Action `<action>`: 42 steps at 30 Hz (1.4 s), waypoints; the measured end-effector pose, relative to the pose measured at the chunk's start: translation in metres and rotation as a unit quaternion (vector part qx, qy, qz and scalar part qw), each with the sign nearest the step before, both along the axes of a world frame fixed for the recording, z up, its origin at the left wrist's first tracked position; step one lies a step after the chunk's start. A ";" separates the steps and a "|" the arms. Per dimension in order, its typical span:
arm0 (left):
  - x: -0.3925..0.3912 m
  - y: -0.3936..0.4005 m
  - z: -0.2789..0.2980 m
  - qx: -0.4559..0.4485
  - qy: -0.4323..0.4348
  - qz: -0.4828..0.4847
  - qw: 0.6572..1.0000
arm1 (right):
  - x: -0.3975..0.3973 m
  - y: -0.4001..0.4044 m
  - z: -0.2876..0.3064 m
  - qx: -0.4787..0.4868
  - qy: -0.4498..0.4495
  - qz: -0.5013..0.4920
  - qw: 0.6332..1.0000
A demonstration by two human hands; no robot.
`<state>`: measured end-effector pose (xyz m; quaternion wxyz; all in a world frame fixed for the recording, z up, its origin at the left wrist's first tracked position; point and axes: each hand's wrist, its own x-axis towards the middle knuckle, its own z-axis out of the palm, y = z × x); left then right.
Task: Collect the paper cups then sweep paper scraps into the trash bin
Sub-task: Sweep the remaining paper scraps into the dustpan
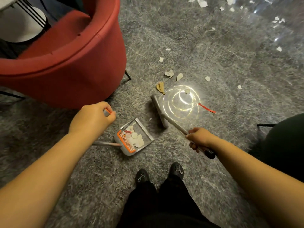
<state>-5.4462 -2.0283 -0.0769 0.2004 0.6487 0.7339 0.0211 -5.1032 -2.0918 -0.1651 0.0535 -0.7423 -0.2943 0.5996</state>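
We see a grey dustpan [134,139] with an orange comb edge resting on the grey floor [213,51] just ahead of our shoes [142,176]; inside it lie several white paper scraps [137,138] and one small red piece; its long handle runs up toward our left hand [93,119]; the fingers of that hand are clenched around the handle's grey and orange top end, knuckles upward, well above the pan.

To the right of the pan, the broom [160,111] stands with its grey head on the floor, a single tiny white scrap between the two; the broom's shaft slants back to our right hand [199,139]; those fingers are curled tight round the shaft just above its black grip, which sticks out behind the hand.

Beyond the broom head the loose litter lies apart from both hands: a brown crumpled piece [160,87] close to the head's far end, white torn bits [169,73] farther out, a red strip [207,108] to the right beside a bright ringed glare on the floor; more white bits are scattered at the far top right.

A red armchair [74,60] fills the upper left, its curved back close to our left hand; a dark seat [286,145] shows at the right edge; we cannot make out any bin or cups.
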 end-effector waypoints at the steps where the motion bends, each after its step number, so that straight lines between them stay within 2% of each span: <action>1: 0.000 0.003 -0.003 0.000 0.002 0.002 1.000 | -0.003 0.008 -0.006 0.002 -0.007 0.011 1.000; 10: 0.011 0.009 -0.007 0.009 -0.005 -0.022 1.000 | -0.047 0.047 -0.028 -0.013 -0.044 0.156 0.987; 14: 0.014 0.010 -0.007 0.005 -0.010 -0.026 1.000 | -0.059 0.041 -0.024 -0.036 -0.008 0.173 0.984; 18: 0.010 0.012 -0.008 0.002 -0.010 -0.023 1.000 | -0.054 0.026 -0.015 -0.060 0.056 0.102 0.991; 23: 0.001 0.015 -0.008 0.003 -0.018 -0.010 1.000 | -0.045 0.000 0.005 -0.044 0.080 0.040 0.995; 33: -0.012 0.015 -0.004 0.009 -0.027 -0.003 1.000 | -0.038 0.000 0.029 0.001 0.060 -0.074 0.995; 42: 0.042 0.059 0.020 -0.023 -0.073 -0.143 0.987 | 0.018 0.008 0.031 0.047 0.054 -0.190 0.979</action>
